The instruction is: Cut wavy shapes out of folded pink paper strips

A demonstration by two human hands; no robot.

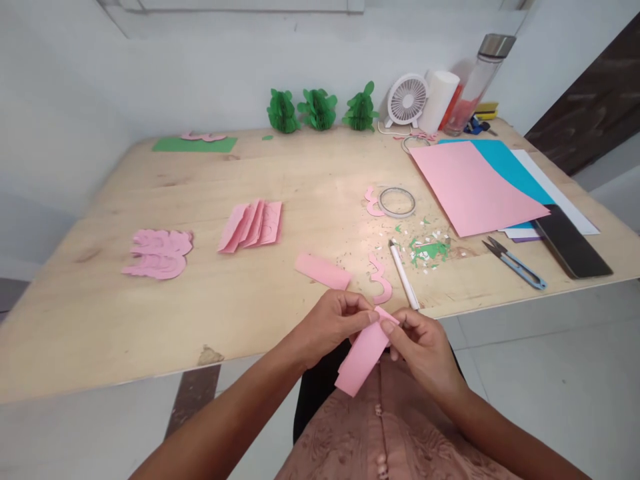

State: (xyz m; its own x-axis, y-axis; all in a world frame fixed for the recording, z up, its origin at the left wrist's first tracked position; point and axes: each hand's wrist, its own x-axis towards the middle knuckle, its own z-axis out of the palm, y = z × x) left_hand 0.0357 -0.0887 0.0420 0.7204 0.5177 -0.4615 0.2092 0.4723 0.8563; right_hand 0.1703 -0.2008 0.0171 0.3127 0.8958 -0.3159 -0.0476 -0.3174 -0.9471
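Between my two hands, just off the table's front edge, is a folded pink paper strip (pixel 361 363) that hangs down toward my lap. My left hand (pixel 345 323) pinches its upper left edge between thumb and fingers. The thumb and fingers of my right hand (pixel 417 343) are closed on the upper right corner. Just beyond my left hand a flat pink paper strip (pixel 324 271) lies on the table. A wavy pink cutout (pixel 382 287) and a white pen (pixel 404 275) lie beyond my right hand.
Folded pink papers (pixel 253 227) and stacked pink cutouts (pixel 159 253) lie left. Green and white scraps (pixel 431 249), a tape roll (pixel 397 202), thread snips (pixel 517 265), a phone (pixel 573 241) and a pink sheet (pixel 475 183) are right. Green paper shapes (pixel 319 109) and a fan (pixel 407 100) stand behind.
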